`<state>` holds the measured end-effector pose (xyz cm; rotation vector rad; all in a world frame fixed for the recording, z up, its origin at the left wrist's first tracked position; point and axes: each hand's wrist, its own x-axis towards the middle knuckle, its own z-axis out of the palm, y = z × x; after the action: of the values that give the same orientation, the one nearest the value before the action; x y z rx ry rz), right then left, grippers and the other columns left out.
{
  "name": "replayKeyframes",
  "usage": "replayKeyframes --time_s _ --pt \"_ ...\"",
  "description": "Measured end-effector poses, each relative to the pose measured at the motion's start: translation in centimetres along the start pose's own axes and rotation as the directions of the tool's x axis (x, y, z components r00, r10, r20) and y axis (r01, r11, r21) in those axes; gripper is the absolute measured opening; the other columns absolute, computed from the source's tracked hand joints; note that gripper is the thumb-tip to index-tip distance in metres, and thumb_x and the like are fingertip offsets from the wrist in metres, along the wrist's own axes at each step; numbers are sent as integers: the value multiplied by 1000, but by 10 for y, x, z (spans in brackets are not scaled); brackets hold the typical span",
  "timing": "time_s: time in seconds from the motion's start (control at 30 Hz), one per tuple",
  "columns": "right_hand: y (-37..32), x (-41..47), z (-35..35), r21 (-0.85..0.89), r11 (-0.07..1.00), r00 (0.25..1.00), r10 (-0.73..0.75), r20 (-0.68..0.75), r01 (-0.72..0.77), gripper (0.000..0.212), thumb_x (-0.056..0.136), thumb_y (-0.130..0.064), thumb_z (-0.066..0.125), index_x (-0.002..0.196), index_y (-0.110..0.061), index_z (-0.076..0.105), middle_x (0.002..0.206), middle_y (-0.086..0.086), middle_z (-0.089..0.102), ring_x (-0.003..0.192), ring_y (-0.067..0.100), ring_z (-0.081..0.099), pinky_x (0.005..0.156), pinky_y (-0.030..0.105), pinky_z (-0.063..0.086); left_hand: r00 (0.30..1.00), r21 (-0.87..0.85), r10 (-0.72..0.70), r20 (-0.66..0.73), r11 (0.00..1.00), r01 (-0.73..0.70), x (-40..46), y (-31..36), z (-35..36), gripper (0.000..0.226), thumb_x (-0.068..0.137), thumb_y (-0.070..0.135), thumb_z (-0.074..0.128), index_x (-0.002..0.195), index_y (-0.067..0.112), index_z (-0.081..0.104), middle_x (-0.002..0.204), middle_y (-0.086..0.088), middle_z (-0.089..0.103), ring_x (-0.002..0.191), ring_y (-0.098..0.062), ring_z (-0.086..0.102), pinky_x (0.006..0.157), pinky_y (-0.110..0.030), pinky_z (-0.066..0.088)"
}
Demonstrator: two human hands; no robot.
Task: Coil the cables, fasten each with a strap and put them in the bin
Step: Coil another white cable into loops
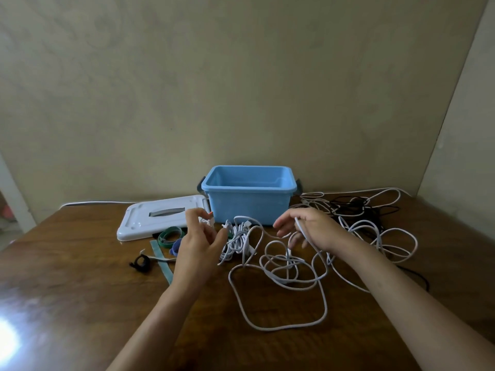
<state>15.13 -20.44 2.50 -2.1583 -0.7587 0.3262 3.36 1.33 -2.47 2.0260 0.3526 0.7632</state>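
Here the right hand has its grip curled round a white cable, the left hand loosely spread.

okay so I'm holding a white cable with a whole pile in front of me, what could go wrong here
1. The white cable in your right hand loops through other white loops on the table; pulling may tighten a knot.
2. It runs close to the small bundle near your left hand, so that could get dragged along.
3. The black cables lie mixed with white ones on the right, so they may snag later.
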Motion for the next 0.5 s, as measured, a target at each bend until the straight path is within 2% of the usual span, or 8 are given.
replayKeyframes --time_s 0.07,0.13,0.17,0.23,0.3,0.37,0.43,0.5 --pt "-2 2 6 -21 1000 1000 20 -24 -20 36 107 -16 34 110 -30 67 96 -1 78 72 18 74 81 37 53 1000 -2 -3 3 1000 3 -1 0 0 36 97 28 63 114 30 32 78 -5 65 68 -19 65 54 -23 53" --pt "-3 4 10 -32 999 1000 25 6 -24 39 106 -17 30 113 -32 66 92 1 78 66 18 72 91 43 54 1000 -21 -18 -3 1000 18 -3 1 0 36 98 27 63 115 28 31 77 -5 67 68 -19 66 56 -26 56" --pt "-4 5 12 -28 999 999 29 20 -28 41 105 -16 29 114 -31 66 91 3 78 64 18 70 91 45 56 999 -33 -29 -14 999 29 -2 0 0 37 98 27 63 115 28 31 76 -5 68 68 -19 67 59 -29 58" --pt "-8 7 12 8 999 999 41 35 -41 46 103 -10 28 120 -26 68 94 10 78 60 14 68 80 40 60 998 -43 -55 -34 998 54 0 -1 -2 39 98 28 64 120 31 31 77 -4 70 69 -18 69 63 -36 60" --pt "-12 6 9 81 995 997 55 55 -59 48 103 -6 26 128 -18 66 99 22 75 53 8 64 56 23 53 998 -17 -54 -23 998 54 2 -2 -4 35 99 31 62 125 33 38 78 -2 72 70 -16 69 65 -36 60" --pt "-12 6 6 204 975 992 70 102 -90 46 107 -15 25 135 -15 61 102 30 73 53 11 61 47 16 42 999 30 -39 6 999 39 4 -1 -4 11 101 32 57 112 29 57 78 1 71 72 -14 69 65 -34 60" --pt "-9 8 6 203 973 990 88 108 -109 50 109 -40 23 142 -21 56 96 18 78 58 13 58 55 19 44 999 4 -25 21 1000 25 4 1 -5 13 102 28 55 97 27 66 76 4 72 73 -13 70 66 -35 60" --pt "-8 12 9 -50 997 998 64 11 -63 58 105 -62 25 147 -32 51 91 -1 79 76 9 63 78 29 50 999 -99 -26 38 995 30 3 2 -5 17 99 22 54 94 25 71 80 4 75 77 -14 72 73 -44 61"
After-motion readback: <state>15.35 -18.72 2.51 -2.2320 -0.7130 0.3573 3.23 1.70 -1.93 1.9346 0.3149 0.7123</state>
